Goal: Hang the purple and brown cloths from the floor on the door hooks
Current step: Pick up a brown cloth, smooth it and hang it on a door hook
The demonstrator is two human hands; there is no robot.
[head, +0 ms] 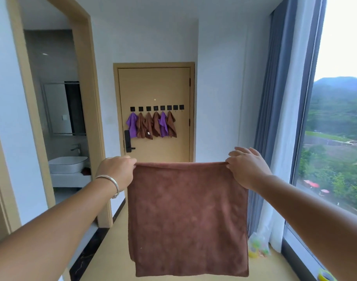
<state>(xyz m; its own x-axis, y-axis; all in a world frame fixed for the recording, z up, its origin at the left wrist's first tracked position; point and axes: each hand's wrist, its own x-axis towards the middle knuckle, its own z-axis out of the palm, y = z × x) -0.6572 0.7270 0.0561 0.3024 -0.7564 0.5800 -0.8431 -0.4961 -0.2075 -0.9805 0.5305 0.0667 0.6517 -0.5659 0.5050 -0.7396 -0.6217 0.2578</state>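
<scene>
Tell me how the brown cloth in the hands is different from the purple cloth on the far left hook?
The brown cloth is spread flat, pinched at its top corners by the left hand and right hand; the purple cloth hangs bunched from one door hook. One is brown, one purple. Neither lies on the floor.

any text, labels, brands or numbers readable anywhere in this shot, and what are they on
None can be read.
Small pale tag on one hanging brown cloth: too small to read.
Black door lock: no legible digits or brand.
Held brown cloth, pinched at its top corners by the left hand and right hand: no label visible.
Black hooks: blank.
</scene>
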